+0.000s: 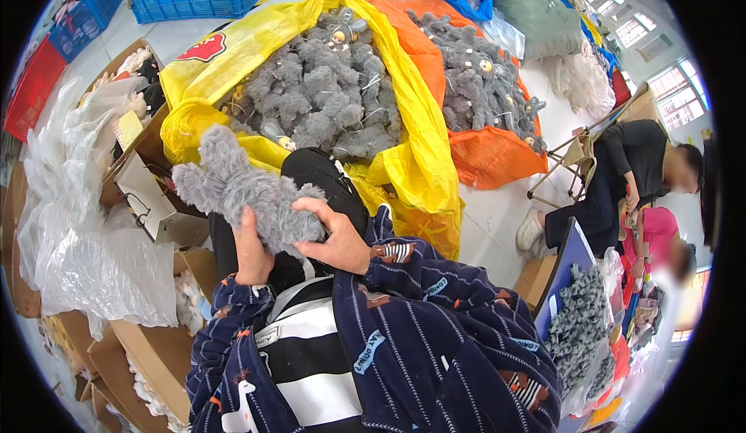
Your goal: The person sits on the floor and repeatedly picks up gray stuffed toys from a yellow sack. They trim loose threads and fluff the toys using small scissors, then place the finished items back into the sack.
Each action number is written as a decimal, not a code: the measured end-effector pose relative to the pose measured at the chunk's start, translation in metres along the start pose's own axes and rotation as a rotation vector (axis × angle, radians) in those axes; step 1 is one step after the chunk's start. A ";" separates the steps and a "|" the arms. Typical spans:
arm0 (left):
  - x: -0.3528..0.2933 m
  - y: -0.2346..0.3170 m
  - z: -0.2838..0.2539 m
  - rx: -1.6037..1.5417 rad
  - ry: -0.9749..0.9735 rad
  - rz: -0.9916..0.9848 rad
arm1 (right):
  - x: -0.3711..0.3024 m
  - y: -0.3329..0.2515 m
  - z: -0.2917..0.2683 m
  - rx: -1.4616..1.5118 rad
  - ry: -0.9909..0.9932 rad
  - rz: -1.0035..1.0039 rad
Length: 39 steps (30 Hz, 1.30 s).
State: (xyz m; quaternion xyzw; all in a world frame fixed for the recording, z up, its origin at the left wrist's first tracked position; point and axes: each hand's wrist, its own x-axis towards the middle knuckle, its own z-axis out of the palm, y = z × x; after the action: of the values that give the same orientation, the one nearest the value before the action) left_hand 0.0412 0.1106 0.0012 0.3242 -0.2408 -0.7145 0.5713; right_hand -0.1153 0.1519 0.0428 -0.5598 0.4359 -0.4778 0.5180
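both hands grip a grey plush toy (249, 196) over the lap: left hand (252, 253) clasps its underside, right hand (336, 235) wraps its near end. looks light, soft, squashy, so hold by the body. more lie far in a yellow bag (420, 153).

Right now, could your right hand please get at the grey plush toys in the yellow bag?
Probably not yet: the right hand is clasped on the grey plush toy, though nothing blocks the open yellow bag ahead.
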 end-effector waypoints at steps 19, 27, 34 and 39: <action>0.033 0.042 0.014 0.330 -0.198 -0.305 | 0.077 0.000 -0.261 0.182 0.705 -0.174; 0.057 0.015 0.019 0.505 -0.276 -0.436 | 0.104 0.247 -0.221 -0.655 0.433 0.285; 0.062 0.012 0.021 0.466 -0.274 -0.588 | 0.169 0.290 -0.198 0.186 0.851 0.668; 0.067 0.008 0.022 0.445 -0.319 -0.607 | 0.215 0.294 -0.203 0.059 0.905 0.587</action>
State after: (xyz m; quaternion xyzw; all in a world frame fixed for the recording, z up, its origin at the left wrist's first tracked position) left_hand 0.0214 0.0430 0.0092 0.3812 -0.3687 -0.8225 0.2058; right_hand -0.2779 -0.1174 -0.2305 -0.1378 0.7401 -0.5185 0.4056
